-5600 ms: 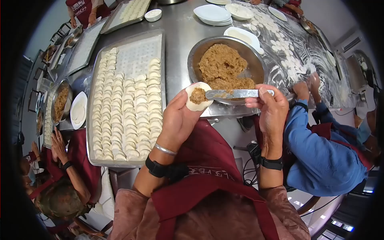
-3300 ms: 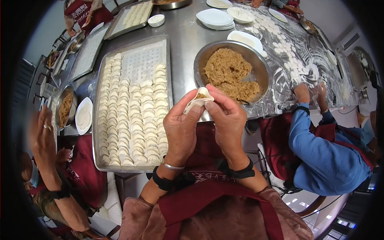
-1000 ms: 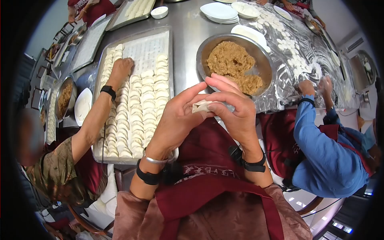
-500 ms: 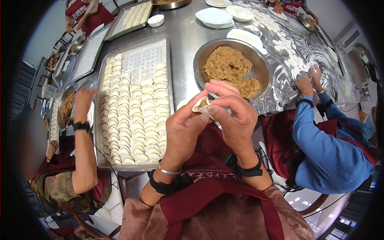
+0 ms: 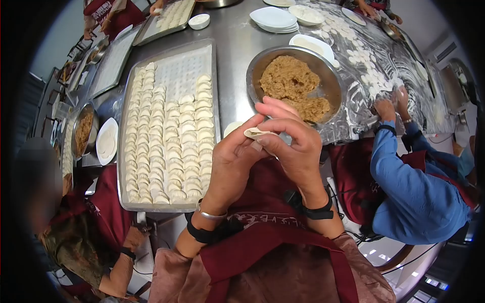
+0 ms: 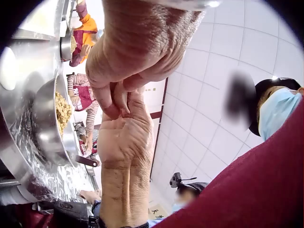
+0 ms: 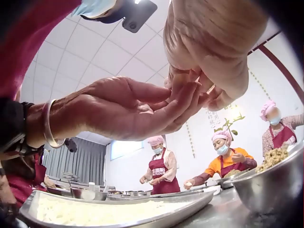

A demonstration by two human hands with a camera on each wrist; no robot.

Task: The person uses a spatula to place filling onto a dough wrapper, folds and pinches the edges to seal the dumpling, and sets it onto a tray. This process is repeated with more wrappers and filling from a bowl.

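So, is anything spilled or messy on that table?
Yes: white powder, probably flour, is smeared across the right side of the metal table, around the dough rounds. Its streaks look messy beside the bare metal.

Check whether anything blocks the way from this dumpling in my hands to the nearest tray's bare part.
Nothing visible blocks it; the dumpling would likely pass over tabletop, the tray rim and its right-hand column of dumplings.

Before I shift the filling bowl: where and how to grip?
I'd grip the metal bowl two-handed by its left and right rims, from outside: the wall flares to exposed edges there, and the filling could tip a one-sided lift. Avoid the near rim, which the right hand partly hides, and the far rim, beside a white plate.
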